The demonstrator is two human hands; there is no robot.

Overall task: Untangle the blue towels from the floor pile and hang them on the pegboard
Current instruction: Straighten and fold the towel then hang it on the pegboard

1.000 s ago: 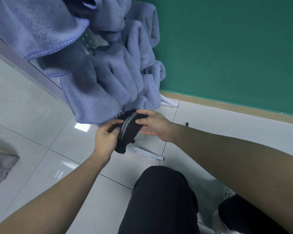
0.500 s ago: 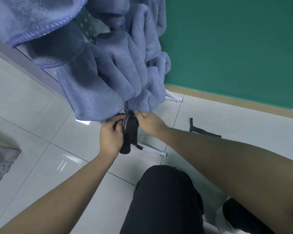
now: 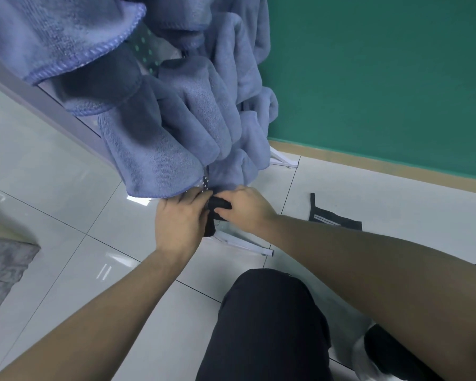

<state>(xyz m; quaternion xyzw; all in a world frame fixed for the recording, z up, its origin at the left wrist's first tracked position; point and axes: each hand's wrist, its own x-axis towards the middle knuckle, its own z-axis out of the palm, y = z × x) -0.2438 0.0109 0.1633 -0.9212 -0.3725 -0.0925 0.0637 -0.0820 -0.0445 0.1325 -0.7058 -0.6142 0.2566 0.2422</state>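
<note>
Hands (image 3: 180, 221) have risen, bunching black cloth (image 3: 217, 206) under blue towels (image 3: 171, 138).

A black striped strap (image 3: 333, 220) lies on the tiled floor (image 3: 66, 204) near what may be grey fabric (image 3: 3, 268).

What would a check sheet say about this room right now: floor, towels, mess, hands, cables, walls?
Surface: glossy pale floor.
Job's things: blue towels hang bunched on the pegboard.
Clutter: black strap on floor; grey cloth at left edge.
Grippers: left hand and right hand both grip a black cloth at the pegboard's foot.
Cables: nothing seen.
Surroundings: green wall, tan baseboard.
</note>
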